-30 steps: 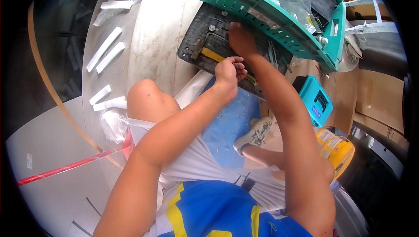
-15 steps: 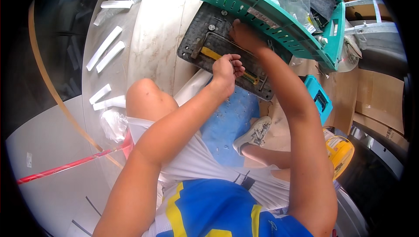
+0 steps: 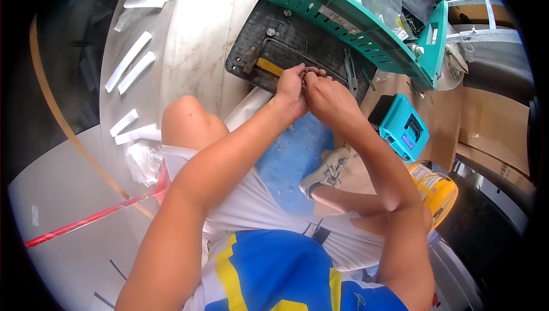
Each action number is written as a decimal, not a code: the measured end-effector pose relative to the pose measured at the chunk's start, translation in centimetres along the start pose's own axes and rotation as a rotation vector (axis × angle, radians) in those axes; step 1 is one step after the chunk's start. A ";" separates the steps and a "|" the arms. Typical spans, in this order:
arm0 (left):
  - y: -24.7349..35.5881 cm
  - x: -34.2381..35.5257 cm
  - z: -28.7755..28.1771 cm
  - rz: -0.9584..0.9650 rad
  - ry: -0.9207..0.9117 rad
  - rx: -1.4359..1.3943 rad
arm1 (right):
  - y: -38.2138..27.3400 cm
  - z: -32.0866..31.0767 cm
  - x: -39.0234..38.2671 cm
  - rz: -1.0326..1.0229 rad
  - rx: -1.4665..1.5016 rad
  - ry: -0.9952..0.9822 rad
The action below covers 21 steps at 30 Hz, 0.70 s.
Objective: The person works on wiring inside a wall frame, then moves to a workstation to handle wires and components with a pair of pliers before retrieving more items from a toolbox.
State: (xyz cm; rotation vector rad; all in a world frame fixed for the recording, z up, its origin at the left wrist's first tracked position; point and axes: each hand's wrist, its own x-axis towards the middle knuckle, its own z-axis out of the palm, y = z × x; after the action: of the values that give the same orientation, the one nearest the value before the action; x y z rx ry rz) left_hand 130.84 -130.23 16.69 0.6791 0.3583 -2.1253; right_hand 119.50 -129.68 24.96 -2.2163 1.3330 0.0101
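My left hand [image 3: 290, 90] and my right hand [image 3: 330, 98] meet over the front part of a black board [image 3: 326, 33]. The fingers of both are closed together, and whatever they hold is hidden or too small to name. A hammer with a yellow handle [image 3: 270, 67] lies on the board, its head to the left of my left hand and the rest of its handle passing out of sight behind my fingers. Beyond my right hand, slim pliers-like tools [image 3: 351, 73] rest at the board's right end. Round metal discs [image 3: 271, 32] sit at its far left.
A green slotted crate [image 3: 337, 16] holding plastic bags stands behind the board. A turquoise toolbox [image 3: 404, 133] and a yellow bucket [image 3: 439, 199] are at my right. White strips [image 3: 128, 62] lie on the left, near a red-and-white band [image 3: 86, 228]. Cardboard [image 3: 489, 119] stands far right.
My right hand has come back from the far part of the board to my left hand, and their fingers now meet. My left fingers have closed. The view has shifted slightly.
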 end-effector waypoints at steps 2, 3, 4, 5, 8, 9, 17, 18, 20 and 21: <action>-0.1 0.3 -0.9 -0.019 -0.001 -0.038 | -0.9 -0.9 -0.3 0.039 0.017 0.055; -0.2 0.4 -0.9 -0.069 -0.031 -0.039 | -1.1 -1.2 -0.5 0.044 0.014 0.054; -0.3 0.5 -0.8 -0.117 -0.062 -0.040 | -1.4 -1.5 -0.6 0.041 0.026 0.133; -0.6 0.5 -0.8 -0.120 -0.063 -0.041 | -1.5 -1.6 -0.7 0.036 0.038 0.212; -1.5 0.1 0.8 -0.116 -0.033 -0.064 | -0.8 -0.6 -1.2 0.076 -0.060 0.244; -1.2 0.4 -0.5 -0.107 -0.061 -0.075 | -1.6 -1.1 -0.6 0.058 -0.050 0.243; -1.9 -1.5 1.0 -0.089 0.188 0.102 | 8.4 1.8 7.2 0.267 0.351 0.483; -2.0 -1.7 0.9 -0.086 0.187 0.100 | 9.3 3.8 8.4 0.254 0.259 0.446; -2.3 -1.9 0.7 -0.089 0.204 0.154 | 10.2 5.4 10.2 0.235 0.166 0.405; -2.3 -2.2 0.8 -0.088 0.207 0.150 | 10.5 5.9 10.7 0.248 0.138 0.373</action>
State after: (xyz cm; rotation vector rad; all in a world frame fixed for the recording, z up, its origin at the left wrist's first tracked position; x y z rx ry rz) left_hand 129.76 -127.82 18.61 0.9909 0.3485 -2.1861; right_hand 117.89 -139.49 12.20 -1.9876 1.7444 -0.4094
